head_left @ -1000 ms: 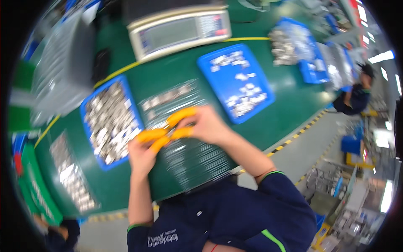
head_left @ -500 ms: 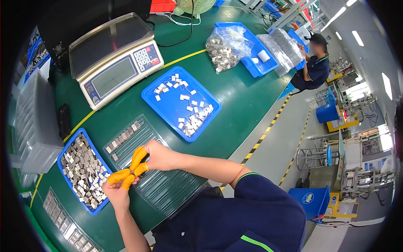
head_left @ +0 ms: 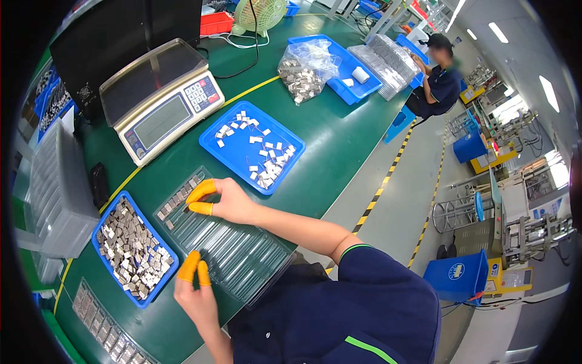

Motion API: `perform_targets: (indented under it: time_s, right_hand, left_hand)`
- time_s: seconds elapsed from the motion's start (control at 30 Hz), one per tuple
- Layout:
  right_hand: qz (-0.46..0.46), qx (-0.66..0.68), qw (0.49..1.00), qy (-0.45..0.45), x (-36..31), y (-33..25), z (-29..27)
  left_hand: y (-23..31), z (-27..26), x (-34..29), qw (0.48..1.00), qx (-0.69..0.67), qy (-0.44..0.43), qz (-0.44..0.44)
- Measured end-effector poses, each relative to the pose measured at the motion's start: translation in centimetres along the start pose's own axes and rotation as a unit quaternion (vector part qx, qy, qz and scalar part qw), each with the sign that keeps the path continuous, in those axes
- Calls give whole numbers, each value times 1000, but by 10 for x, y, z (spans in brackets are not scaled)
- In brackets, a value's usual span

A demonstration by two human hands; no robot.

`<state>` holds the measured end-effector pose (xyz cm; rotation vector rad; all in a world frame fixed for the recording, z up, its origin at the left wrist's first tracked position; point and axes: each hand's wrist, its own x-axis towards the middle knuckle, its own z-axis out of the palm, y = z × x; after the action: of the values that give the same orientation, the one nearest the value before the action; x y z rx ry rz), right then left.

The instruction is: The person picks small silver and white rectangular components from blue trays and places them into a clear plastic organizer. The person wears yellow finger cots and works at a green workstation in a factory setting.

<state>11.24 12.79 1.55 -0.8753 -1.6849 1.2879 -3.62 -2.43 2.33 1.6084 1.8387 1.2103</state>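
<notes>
A clear ribbed plastic tray (head_left: 242,267) lies before me, with a row of small silver rectangular parts (head_left: 180,199) along its far-left end. My right hand (head_left: 230,203), wearing yellow finger cots, is over that end beside the row. Its thumb and fingers are drawn together; whatever they pinch is too small to make out. My left hand (head_left: 197,297), also with yellow cots, is at the tray's near-left edge. Its fingers point up, slightly apart, with nothing visible between them. Left of the tray, a blue bin (head_left: 177,265) holds many similar silver parts.
A blue tray (head_left: 227,155) with white wired pieces stands beyond, near a weighing scale (head_left: 142,155). Farther back are a bag of parts (head_left: 301,85) and another blue tray (head_left: 348,94). Stacked clear trays (head_left: 57,194) stand left; a filled one (head_left: 100,321) lies near-left. A co-worker (head_left: 439,85) sits far right.
My hands, which met above the bin's right edge, have parted. The right moved up and right over the tray; the left drew back toward me. The whole view has shifted slightly.
</notes>
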Motion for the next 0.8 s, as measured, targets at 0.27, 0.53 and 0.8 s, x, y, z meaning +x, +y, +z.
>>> perform_targets:
  time_s: [0.27,0.53,0.8]
  right_hand:
    - [-32,-185,982,-25,5,-14,3]
    - [-218,-324,920,-33,12,5,16]
    - [-304,-402,864,-7,25,4,29]
  left_hand:
    - [-9,16,-42,992,86,43,83]
    - [-20,18,-37,997,20,60,54]
    - [-28,15,-37,995,35,68,56]
